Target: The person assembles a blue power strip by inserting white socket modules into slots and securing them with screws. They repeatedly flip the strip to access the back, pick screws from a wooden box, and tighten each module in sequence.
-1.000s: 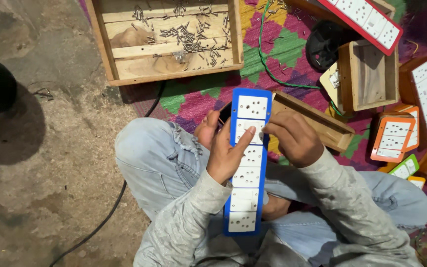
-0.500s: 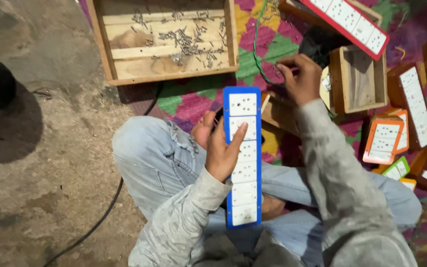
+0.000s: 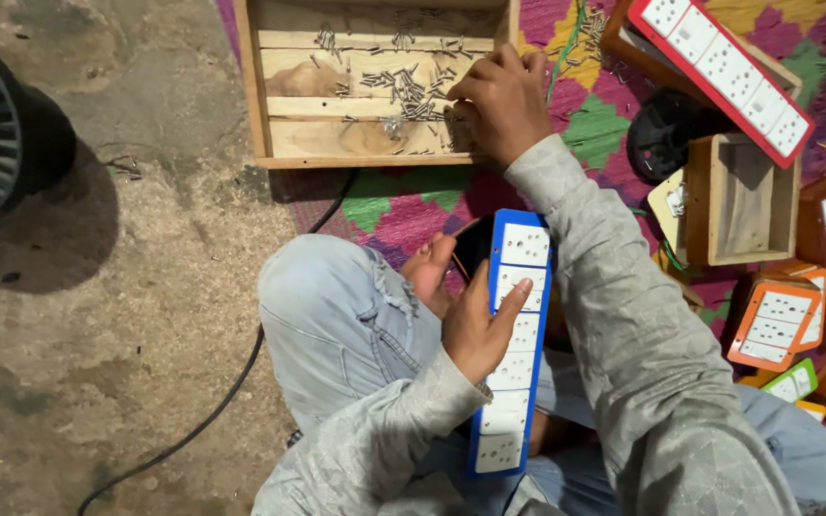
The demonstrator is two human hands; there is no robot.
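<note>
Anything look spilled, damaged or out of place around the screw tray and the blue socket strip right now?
Nothing looks damaged. The screws lie loose and scattered across the wooden tray, where the right hand reaches into them. A few small bits sit on the floor left of the tray. The left hand steadies the blue socket strip, which looks intact.

Packages, labels, signs, screens: none in view. No carton, wrapper, sticker, tag or display shows anywhere in the frame, from the upper left to the lower right.
</note>
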